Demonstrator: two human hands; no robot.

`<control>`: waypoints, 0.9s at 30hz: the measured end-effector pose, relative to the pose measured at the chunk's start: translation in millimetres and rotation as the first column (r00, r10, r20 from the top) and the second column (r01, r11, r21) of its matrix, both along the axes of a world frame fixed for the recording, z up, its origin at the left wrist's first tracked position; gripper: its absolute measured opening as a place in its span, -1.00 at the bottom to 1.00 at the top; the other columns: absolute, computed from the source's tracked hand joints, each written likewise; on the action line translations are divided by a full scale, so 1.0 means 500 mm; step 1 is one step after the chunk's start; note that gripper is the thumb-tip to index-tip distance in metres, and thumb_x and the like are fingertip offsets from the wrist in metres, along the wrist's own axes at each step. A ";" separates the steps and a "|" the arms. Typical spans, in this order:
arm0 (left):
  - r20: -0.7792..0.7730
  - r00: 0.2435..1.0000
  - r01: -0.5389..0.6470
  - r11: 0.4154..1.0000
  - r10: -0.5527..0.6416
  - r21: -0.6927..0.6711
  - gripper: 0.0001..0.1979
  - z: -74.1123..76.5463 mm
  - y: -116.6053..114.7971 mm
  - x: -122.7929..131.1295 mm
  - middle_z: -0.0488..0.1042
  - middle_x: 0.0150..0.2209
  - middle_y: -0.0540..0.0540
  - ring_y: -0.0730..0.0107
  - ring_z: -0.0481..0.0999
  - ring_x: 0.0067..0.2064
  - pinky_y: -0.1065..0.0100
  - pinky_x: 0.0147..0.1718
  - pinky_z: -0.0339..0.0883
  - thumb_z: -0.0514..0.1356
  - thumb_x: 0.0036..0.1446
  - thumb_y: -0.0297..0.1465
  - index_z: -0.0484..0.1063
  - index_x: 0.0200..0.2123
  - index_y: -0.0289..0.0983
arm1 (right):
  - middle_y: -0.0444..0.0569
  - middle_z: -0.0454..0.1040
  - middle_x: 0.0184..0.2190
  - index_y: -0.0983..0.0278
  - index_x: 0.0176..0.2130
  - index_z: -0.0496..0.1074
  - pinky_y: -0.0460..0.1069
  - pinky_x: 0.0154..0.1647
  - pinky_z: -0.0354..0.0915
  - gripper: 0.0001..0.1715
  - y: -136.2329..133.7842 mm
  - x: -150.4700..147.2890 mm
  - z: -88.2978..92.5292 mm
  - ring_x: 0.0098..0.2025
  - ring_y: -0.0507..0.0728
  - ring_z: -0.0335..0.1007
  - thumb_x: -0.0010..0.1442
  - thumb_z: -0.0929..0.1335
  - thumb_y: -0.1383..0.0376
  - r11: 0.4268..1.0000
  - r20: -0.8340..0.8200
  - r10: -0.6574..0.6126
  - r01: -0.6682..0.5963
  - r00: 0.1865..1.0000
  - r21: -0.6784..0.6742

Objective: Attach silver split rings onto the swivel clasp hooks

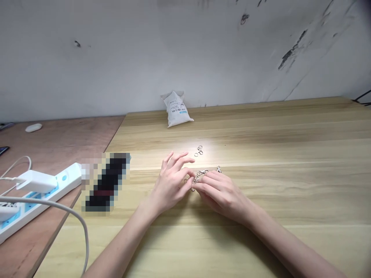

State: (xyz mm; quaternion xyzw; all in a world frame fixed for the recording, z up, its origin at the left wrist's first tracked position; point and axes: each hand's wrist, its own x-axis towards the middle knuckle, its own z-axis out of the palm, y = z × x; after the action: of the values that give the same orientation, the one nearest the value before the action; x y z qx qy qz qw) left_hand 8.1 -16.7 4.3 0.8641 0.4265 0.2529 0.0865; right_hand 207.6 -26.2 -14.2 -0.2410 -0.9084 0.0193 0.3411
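Pink-brown plywood table (pixel 55 143) far left, meeting a paler wood-grain table (pixel 284 204) at its edge. On the plywood: white oval object (pixel 33 127), dark slab cut off by the frame edge (pixel 3 150), white power strip (pixel 37 200) with blue panels, white charger (pixel 36 181) plugged into it. White cable (pixel 85 231) arcs from there over the pale table's corner. Next along, a pixelated block (pixel 106 183) sits at that table's left edge, contents unreadable. Left hand (pixel 171 183) is half open, fingers curled, tips at the clasps (pixel 199 172), a small silver tangle of clasps and rings lying on the table between both hands. Looks like a pinch on the tangle from each side, but fingers cover the contact, so can't confirm. Separate rings (pixel 198 150) lie just beyond the fingertips, not touched. White sack (pixel 176 110) with barcode label leans on the scuffed wall (pixel 185 50) at the far edge. Right hand (pixel 222 193) is mostly closed, fingers together over the tangle's right side. Single clasp (pixel 218 169) lies just past its fingertips. Black wire (pixel 362 98) at far right corner.
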 end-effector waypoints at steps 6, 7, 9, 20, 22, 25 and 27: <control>0.026 0.992 -0.126 0.991 0.125 0.038 -0.91 0.007 0.025 -0.035 0.45 0.05 -0.08 0.12 0.23 0.27 -0.10 0.25 0.01 0.15 0.20 -0.43 0.45 -0.35 -0.19 | -0.02 0.49 -0.43 0.35 -0.20 0.45 -0.01 -0.39 0.27 -0.81 0.015 0.016 -0.001 -0.41 0.07 0.32 0.28 0.26 0.50 0.997 -0.087 -0.028 0.021 0.996 -0.072; -0.013 0.993 -0.117 0.991 0.118 0.067 -0.91 0.008 0.030 -0.043 0.45 0.05 -0.09 0.10 0.24 0.26 -0.11 0.24 0.02 0.16 0.18 -0.44 0.45 -0.36 -0.20 | 0.02 0.53 -0.36 0.35 -0.15 0.45 -0.01 -0.34 0.30 -0.81 0.027 0.031 -0.002 -0.35 0.09 0.38 0.28 0.27 0.49 0.994 -0.144 -0.078 0.066 0.986 -0.085; -0.117 0.991 -0.054 0.993 0.066 0.103 -0.90 0.009 0.039 -0.060 0.45 0.06 -0.09 0.08 0.24 0.26 -0.10 0.21 0.07 0.17 0.17 -0.45 0.47 -0.38 -0.20 | 0.04 0.55 -0.32 0.33 -0.10 0.46 0.00 -0.28 0.35 -0.80 0.058 0.068 -0.009 -0.31 0.10 0.44 0.30 0.29 0.44 0.966 -0.204 -0.232 0.202 0.951 -0.159; -0.185 0.982 0.045 0.998 -0.037 0.037 -0.93 -0.007 0.049 -0.082 0.44 0.06 -0.11 0.12 0.25 0.24 0.00 0.14 0.24 0.18 0.18 -0.44 0.47 -0.33 -0.21 | 0.06 0.52 -0.23 0.26 -0.12 0.49 0.04 -0.27 0.34 -0.76 0.114 0.149 -0.050 -0.26 0.16 0.42 0.33 0.26 0.28 0.856 0.008 -0.415 0.393 0.910 -0.335; -0.181 0.983 0.030 0.997 -0.017 0.070 -0.93 -0.009 0.052 -0.084 0.45 0.05 -0.12 0.10 0.26 0.24 -0.01 0.12 0.26 0.19 0.19 -0.42 0.49 -0.31 -0.21 | 0.07 0.50 -0.22 0.26 -0.14 0.49 0.05 -0.27 0.33 -0.78 0.104 0.137 -0.039 -0.23 0.17 0.41 0.32 0.27 0.29 0.871 0.012 -0.404 0.389 0.915 -0.299; -0.198 0.980 0.007 0.993 0.017 0.117 -0.89 -0.013 0.056 -0.089 0.46 0.03 -0.12 0.08 0.28 0.21 -0.02 0.08 0.30 0.19 0.21 -0.42 0.53 -0.34 -0.20 | 0.09 0.47 -0.22 0.29 -0.16 0.49 0.06 -0.25 0.33 -0.81 0.086 0.110 -0.023 -0.22 0.18 0.39 0.30 0.29 0.32 0.913 -0.007 -0.343 0.331 0.939 -0.237; -0.202 0.979 -0.001 0.992 0.026 0.122 -0.87 -0.014 0.057 -0.090 0.47 0.01 -0.12 0.08 0.29 0.20 -0.02 0.07 0.31 0.20 0.21 -0.43 0.54 -0.37 -0.20 | 0.11 0.45 -0.18 0.28 -0.12 0.49 0.08 -0.22 0.32 -0.80 0.076 0.089 -0.018 -0.19 0.18 0.37 0.29 0.30 0.33 0.939 0.039 -0.273 0.275 0.961 -0.206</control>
State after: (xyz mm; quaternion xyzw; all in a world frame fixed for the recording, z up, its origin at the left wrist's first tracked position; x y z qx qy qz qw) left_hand -37.0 11.8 -2.8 0.8862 0.4228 0.1893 -0.0121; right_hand 252.1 11.9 -23.5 -0.3997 -0.8606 0.0659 0.3087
